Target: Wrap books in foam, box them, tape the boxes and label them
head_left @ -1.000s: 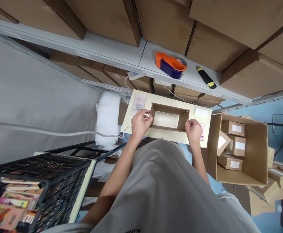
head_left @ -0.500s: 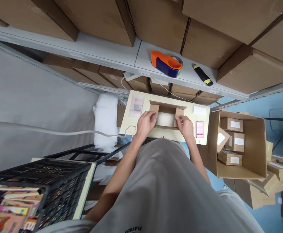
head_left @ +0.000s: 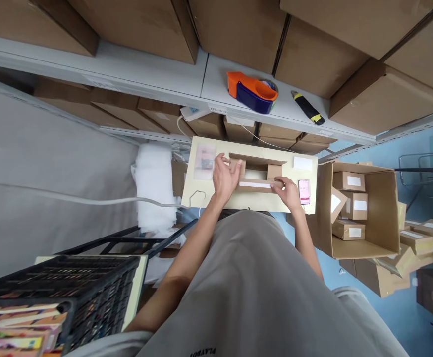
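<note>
A small cardboard box [head_left: 256, 188] lies on the cream board in front of me, its top flaps partly folded in. A white strip runs along its near flap, and its pale inside shows between the two end flaps. My left hand [head_left: 225, 178] holds the box's left end, thumb at the end flap and fingers curved around the outside. At the near right corner, my right hand [head_left: 290, 193] grips the near flap between thumb and fingers. The fingertips of both hands are only partly visible.
A phone [head_left: 304, 192] and a white label [head_left: 302, 162] lie on the board [head_left: 201, 186]. An orange tape dispenser [head_left: 253, 92] and a cutter knife [head_left: 307, 107] rest on the shelf above. Right stands a large carton [head_left: 382, 208] of small boxes; lower left, a black crate [head_left: 101, 292].
The near flap with its white strip has come up into view. My left hand has moved up and outward at the left end; my right hand has shifted slightly right, onto the near flap.
</note>
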Motion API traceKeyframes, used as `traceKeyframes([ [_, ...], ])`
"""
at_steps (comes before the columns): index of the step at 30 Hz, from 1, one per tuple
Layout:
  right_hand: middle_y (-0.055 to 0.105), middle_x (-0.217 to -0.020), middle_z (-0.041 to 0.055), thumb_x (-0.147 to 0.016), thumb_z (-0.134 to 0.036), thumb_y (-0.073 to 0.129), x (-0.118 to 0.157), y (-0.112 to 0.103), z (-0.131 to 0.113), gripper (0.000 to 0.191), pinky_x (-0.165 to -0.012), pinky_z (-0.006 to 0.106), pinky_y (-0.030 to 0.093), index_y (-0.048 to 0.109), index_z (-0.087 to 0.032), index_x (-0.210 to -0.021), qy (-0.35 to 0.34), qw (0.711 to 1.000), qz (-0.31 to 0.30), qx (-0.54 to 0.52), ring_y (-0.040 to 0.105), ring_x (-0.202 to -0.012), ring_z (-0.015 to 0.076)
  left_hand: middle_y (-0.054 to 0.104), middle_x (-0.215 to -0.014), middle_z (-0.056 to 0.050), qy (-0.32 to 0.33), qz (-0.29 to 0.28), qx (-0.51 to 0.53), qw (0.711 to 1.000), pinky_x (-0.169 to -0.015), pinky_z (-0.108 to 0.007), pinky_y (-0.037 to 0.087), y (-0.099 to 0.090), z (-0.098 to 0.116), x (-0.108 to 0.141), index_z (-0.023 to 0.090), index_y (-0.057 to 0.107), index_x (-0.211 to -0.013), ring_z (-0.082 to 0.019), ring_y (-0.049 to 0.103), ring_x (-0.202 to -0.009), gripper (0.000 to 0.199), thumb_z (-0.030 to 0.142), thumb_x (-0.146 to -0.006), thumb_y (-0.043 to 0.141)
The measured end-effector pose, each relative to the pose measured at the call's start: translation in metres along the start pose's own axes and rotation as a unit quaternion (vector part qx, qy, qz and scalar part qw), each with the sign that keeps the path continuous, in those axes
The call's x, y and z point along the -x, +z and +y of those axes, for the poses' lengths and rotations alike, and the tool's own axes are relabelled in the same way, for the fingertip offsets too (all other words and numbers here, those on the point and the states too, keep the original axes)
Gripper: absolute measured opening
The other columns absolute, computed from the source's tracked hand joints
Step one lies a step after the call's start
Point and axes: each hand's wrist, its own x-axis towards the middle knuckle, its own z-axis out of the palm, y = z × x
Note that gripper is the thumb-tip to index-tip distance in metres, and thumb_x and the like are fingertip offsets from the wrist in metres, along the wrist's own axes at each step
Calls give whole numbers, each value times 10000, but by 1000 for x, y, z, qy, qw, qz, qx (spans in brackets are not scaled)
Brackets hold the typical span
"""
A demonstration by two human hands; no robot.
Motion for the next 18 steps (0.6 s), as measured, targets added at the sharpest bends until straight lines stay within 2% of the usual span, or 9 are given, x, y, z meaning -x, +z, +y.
traceKeyframes([
  [2,736,-1354,188,-1006,-508,739,-7,10,0,549,-1177,599,566,704,-203,-1461,32,998,53,33,668,-1300,383,653,-1461,-211,42,16,4,999,-1169,-461,539,2,-1,-8,187,564,-1514,-345,674,-1322,714,570,-973,830],
  [3,707,-1375,204,-986,-498,759,-9,15,-1,651,-1184,616,558,641,-191,-1548,42,995,76,45,643,-1326,400,619,-1496,-219,66,9,7,998,-1220,-480,507,2,-3,-10,193,575,-1505,-364,622,-1407,720,561,-954,857],
  [6,584,-1542,240,-972,-468,771,-10,25,-3,925,-1211,633,540,371,-204,-1763,45,991,119,50,568,-1450,429,637,-1412,-186,108,-34,18,993,-1264,-508,474,-5,-11,-11,224,687,-1317,-365,600,-1430,413,496,-1021,782],
  [8,452,-1689,247,-990,-452,743,-7,28,-4,958,-1206,622,552,279,-238,-1800,32,990,128,44,526,-1530,433,659,-1345,-167,107,-58,17,992,-1255,-503,488,-11,-19,-6,233,729,-1170,-349,630,-1385,237,432,-1043,742],
  [9,391,-1742,243,-1000,-452,726,-5,28,-4,922,-1195,620,564,296,-251,-1792,25,991,128,44,511,-1556,435,665,-1337,-162,100,-69,15,993,-1251,-498,498,-12,-23,-3,236,736,-1126,-340,638,-1380,183,397,-1039,735],
  [11,357,-1776,237,-1020,-464,697,-2,28,-3,778,-1177,621,581,429,-249,-1718,17,992,119,47,520,-1560,433,673,-1373,-158,77,-85,20,993,-1220,-472,536,-14,-30,3,237,741,-1117,-317,650,-1390,134,338,-1032,713],
  [14,496,-1674,245,-1039,-471,673,-2,28,2,561,-1202,598,570,610,-198,-1525,5,994,102,48,583,-1501,406,690,-1423,-148,43,-84,53,994,-1106,-415,615,-12,-36,9,233,747,-1150,-283,675,-1380,162,334,-1044,678],
  [18,668,-1414,204,-1070,-481,619,-11,26,8,401,-1099,511,617,675,-190,-1340,9,993,113,30,701,-1262,330,737,-1297,-127,15,-67,73,995,-985,-379,655,-7,-37,6,225,760,-1052,-268,741,-1221,123,335,-1010,727],
])
